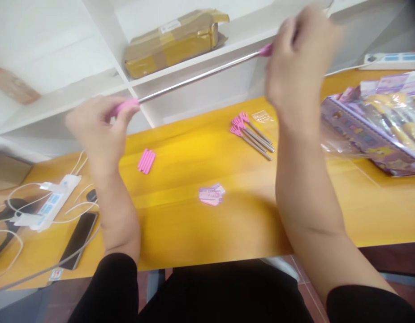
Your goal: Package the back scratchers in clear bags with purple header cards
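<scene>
Raised above the table, a telescopic back scratcher [201, 77] is drawn out long, its silver rod slanting up to the right. My left hand [101, 128] is closed around its pink handle. The pink far end is gripped by my right hand [301, 58], which is blurred and hides most of that end. Below my right hand lie several metal rods with pink claw heads [252, 134]. Several short pink tubes [146, 161] rest side by side below my left hand. Small purple and pink cards [212, 194] sit in a loose pile near the table's middle.
A purple printed box [372, 134] with plastic-wrapped items stands at the right. A taped parcel [174, 42] lies on the white shelf [244, 33] behind. Left are a power strip [54, 204], cables and a phone [79, 237]. Another power strip [392, 60] lies back right.
</scene>
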Demonstrator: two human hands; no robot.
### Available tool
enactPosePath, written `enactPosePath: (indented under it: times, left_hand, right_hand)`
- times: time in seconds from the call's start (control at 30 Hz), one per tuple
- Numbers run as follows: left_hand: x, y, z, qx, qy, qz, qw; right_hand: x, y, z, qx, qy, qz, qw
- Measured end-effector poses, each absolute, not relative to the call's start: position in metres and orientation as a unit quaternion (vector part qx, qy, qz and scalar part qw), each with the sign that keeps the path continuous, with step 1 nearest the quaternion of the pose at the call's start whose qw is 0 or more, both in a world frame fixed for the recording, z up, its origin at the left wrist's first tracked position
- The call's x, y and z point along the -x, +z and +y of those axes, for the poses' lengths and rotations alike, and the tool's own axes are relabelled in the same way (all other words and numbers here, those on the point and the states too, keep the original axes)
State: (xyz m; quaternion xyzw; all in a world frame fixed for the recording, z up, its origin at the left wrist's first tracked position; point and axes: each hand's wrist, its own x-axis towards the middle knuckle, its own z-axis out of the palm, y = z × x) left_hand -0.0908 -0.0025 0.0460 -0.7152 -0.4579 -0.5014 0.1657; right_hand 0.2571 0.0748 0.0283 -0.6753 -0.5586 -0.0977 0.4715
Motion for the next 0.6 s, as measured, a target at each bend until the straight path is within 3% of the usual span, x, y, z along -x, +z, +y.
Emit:
enactPosePath:
  times: [0.23,0.5,0.6]
  left_hand:
    - [0.035,0.023,-0.006,0.711,-0.501,-0.489,0.071]
    - [0.031,0.022,-0.006,0.735,-0.465,-0.494,-0.017]
    - [0.037,0.023,-0.005,0.735,-0.457,-0.501,-0.009]
  right_hand:
    - [-0.175,0.036,0.011,0.598,0.007,-0.698,0.395]
    - [-0.224,0.047,0.010,0.429,0.047,-0.729,0.531]
    - [-0.255,0.045,0.031,0.517,0.045,-0.702,0.488]
